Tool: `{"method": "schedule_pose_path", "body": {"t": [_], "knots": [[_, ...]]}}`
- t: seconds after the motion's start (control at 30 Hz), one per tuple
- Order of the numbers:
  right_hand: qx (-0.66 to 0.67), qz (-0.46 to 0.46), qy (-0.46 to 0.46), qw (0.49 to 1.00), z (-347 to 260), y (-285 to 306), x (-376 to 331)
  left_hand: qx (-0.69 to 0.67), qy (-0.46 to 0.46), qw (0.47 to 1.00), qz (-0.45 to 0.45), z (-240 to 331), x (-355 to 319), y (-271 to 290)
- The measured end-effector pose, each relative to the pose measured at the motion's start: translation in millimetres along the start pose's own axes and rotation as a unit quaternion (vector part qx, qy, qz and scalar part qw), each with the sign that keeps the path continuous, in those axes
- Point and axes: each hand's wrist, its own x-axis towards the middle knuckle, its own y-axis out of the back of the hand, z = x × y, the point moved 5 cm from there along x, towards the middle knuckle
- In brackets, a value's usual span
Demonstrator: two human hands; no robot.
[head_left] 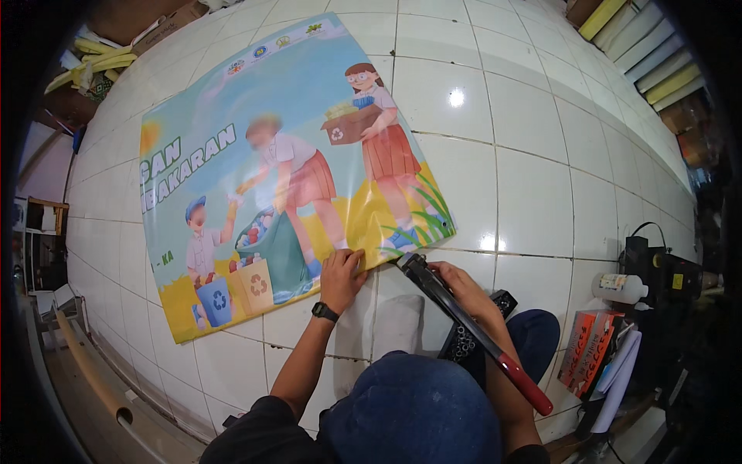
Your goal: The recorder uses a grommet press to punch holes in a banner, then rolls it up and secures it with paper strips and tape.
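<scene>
I cannot tell either grip: left hand [342, 278] touches poster [286, 174]; long-handled tool [471, 328] partly hides right hand [465, 294].

The banner [278, 185] lies on the floor [510, 162] before the person, its near edge under the left hand [342, 278] — and, to that hand's right, the head of a lever tool [473, 325] is at the same edge, with the right hand [468, 294] beside it and a tray of rings [464, 344] below its shaft. Far right are a bottle [620, 288] and, nearer the person, a carton [589, 352]; a tube [89, 367] lies far left.
</scene>
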Motion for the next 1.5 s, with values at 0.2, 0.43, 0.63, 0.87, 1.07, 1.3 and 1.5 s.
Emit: {"method": "schedule_pose_path", "body": {"t": [0.2,0.43,0.63,0.87,1.07,1.3,1.5], "knots": [[-0.025,-0.031,0.085,0.996,-20.1,-1.0,-21.0,0.006,-0.02,0.999,0.039,0.2,2.3,-0.7],[-0.326,0.208,0.024,0.922,-32.5,48.3,-20.1,0.013,-0.06,0.998,0.032,7.0,3.0,-0.4],[-0.365,0.317,0.021,0.875,-41.8,153.0,-6.6,0.126,-0.076,0.981,-0.129,8.6,21.8,-12.1],[-0.526,0.327,-0.19,0.762,-85.2,165.2,-38.5,0.012,-0.022,1.0,-0.013,0.5,3.2,23.9],[0.011,0.154,-0.204,0.967,-5.2,99.8,71.3,-0.043,-0.023,0.993,0.109,5.5,-41.5,29.6],[-0.045,0.157,-0.059,0.985,24.5,103.7,172.4,0.121,0.056,0.986,0.095,-15.7,-72.3,22.0],[-0.044,0.35,0.002,0.936,0.6,114.9,133.6,0.084,0.07,0.994,0.014,-107.9,-97.8,85.8]]}}
